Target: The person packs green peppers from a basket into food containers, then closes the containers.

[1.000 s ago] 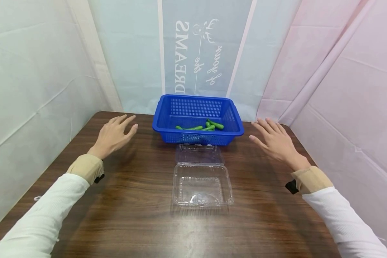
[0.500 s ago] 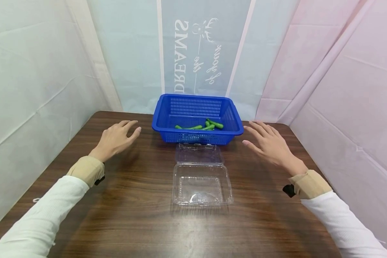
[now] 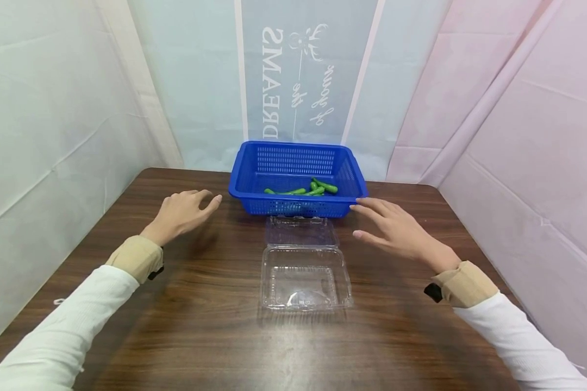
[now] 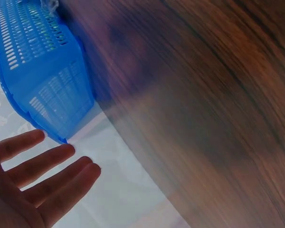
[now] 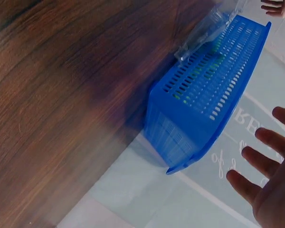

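Note:
A blue perforated plastic basket (image 3: 254, 206) stands at the back of the table, with several slim green vegetables (image 3: 326, 187) lying inside; its front wall hides part of them. In front of it lies a clear plastic clamshell box (image 3: 300, 279), spread open with its lid (image 3: 300, 233) toward the basket. My left hand (image 3: 180, 216) hovers to the left of the basket, fingers loosely bent, holding nothing. At the basket's right front corner is my right hand (image 3: 396, 231), fingers spread and extended; the right wrist view shows its fingers (image 5: 263, 161) apart from the basket wall.
The dark wood-grain table (image 3: 215, 336) is bounded by pale fabric walls on the left and right (image 3: 528, 179). A printed curtain (image 3: 205, 81) hangs directly behind the basket. A small white loop (image 3: 58, 301) lies at the left, near my sleeve.
Both hands have moved inward toward the basket, the right one further, and slightly nearer to me. The basket, vegetables and clamshell box stay in place.

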The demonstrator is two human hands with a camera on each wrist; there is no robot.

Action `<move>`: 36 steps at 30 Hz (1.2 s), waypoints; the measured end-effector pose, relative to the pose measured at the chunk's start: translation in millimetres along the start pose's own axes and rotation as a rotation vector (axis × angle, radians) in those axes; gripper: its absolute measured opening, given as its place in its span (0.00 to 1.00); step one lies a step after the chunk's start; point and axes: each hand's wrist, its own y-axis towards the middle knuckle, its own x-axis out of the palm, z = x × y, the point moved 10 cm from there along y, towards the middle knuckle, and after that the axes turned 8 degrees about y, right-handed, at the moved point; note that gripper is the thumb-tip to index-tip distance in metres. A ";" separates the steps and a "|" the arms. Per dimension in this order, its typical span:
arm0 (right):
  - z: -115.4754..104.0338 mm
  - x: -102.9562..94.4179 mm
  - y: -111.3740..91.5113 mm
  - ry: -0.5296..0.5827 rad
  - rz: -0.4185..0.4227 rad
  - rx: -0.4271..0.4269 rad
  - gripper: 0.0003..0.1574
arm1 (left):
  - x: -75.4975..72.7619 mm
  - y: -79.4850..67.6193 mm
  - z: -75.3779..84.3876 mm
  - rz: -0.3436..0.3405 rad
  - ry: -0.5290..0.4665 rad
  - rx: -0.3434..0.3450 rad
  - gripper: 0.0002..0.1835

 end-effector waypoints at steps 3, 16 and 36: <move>-6.1 7.5 -0.4 0.018 -0.037 -0.014 0.39 | 2.1 0.5 4.7 -0.015 -0.003 0.010 0.41; -44.8 35.5 -4.9 0.019 -0.187 -0.082 0.41 | 15.6 0.7 40.8 -0.039 -0.017 0.087 0.31; -67.6 56.6 -10.6 0.007 -0.258 -0.122 0.60 | 45.4 9.8 99.0 -0.117 -0.094 0.157 0.22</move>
